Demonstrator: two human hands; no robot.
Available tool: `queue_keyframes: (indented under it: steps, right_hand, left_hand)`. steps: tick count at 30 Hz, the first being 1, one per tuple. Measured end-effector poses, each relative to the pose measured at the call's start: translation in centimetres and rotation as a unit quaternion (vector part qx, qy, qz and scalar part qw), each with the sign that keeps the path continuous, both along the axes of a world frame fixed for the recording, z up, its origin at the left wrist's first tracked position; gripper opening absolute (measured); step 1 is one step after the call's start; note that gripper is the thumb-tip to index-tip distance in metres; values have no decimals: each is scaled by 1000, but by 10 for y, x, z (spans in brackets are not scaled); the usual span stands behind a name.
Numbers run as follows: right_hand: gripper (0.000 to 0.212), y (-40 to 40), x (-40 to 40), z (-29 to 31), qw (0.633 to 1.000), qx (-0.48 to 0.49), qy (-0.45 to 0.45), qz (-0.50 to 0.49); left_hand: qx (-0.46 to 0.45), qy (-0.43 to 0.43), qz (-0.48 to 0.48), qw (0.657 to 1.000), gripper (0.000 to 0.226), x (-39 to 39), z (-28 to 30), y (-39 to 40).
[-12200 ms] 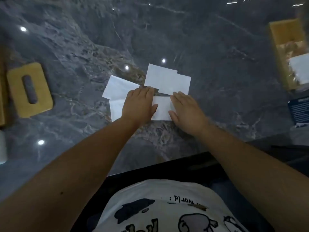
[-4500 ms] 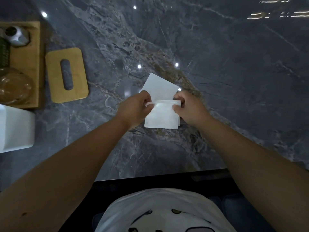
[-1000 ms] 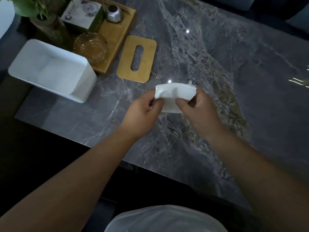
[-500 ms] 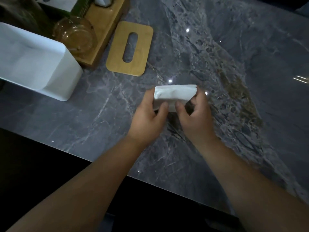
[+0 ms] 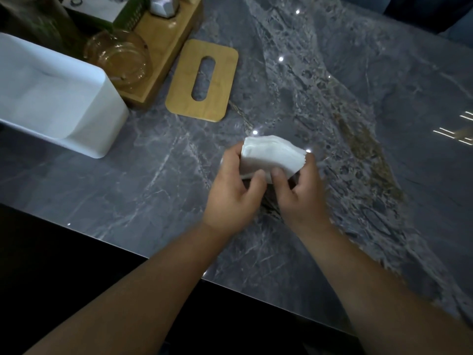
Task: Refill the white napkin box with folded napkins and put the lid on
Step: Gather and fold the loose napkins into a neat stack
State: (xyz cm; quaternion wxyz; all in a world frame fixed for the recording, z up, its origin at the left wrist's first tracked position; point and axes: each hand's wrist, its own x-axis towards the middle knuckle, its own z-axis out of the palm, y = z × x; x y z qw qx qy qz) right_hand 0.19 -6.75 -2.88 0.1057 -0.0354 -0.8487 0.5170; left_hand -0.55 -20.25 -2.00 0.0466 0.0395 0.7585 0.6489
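I see my left hand and right hand both grasping one stack of folded napkins, held above the grey marble tabletop. The left thumb and fingers pinch the stack's left end; the right thumb presses the near face while the right fingers wrap its right end. The stack is white, its layered edges visible along the top, and it bows slightly between the two grips. I cannot count the individual napkins.

Well apart to the left, one white napkin box stands open on the tabletop. Its interior is pale and blurred; I cannot tell whether it holds anything. It is rectangular with rounded corners.

Between the box and the hands, farther back, one wooden lid lies flat on the tabletop. It has a single elongated slot in its middle through which the marble shows. The lid is off the box.

Just beside the lid, one wooden tray sits behind the box. It carries one clear glass bowl, which appears empty, one small metallic faceted object and one green-and-white carton, partly cut off by the frame.
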Motion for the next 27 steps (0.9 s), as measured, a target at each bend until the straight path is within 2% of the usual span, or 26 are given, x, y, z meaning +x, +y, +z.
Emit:
queue_keyframes:
  steps: [3,7,12,15,18,19,27]
  right_hand:
    - [16,-3,3,3,999,7,31,0]
    - [21,0,6,1,997,3,73,4]
    - [19,0,9,-3,999,-8,34,-19]
    - [16,-2,9,2,999,-33,18,-39]
    - [24,-5,10,7,997,-62,8,-42]
    - [26,-5,9,7,997,-63,3,-38]
    - [29,-6,12,8,999,-37,-19,-11]
  left_hand:
    - [-18,27,-9,999,45,3,-1,-1]
    - [-1,59,-6,998,25,5,-1,-1]
    - [-11,24,5,1000,24,6,-3,-1]
    - [-35,36,4,999,25,6,1,-1]
    - [-35,53,0,998,19,4,2,-2]
    - [-36,51,-3,998,14,4,1,-2]
    - [-68,34,-14,997,16,6,2,-3]
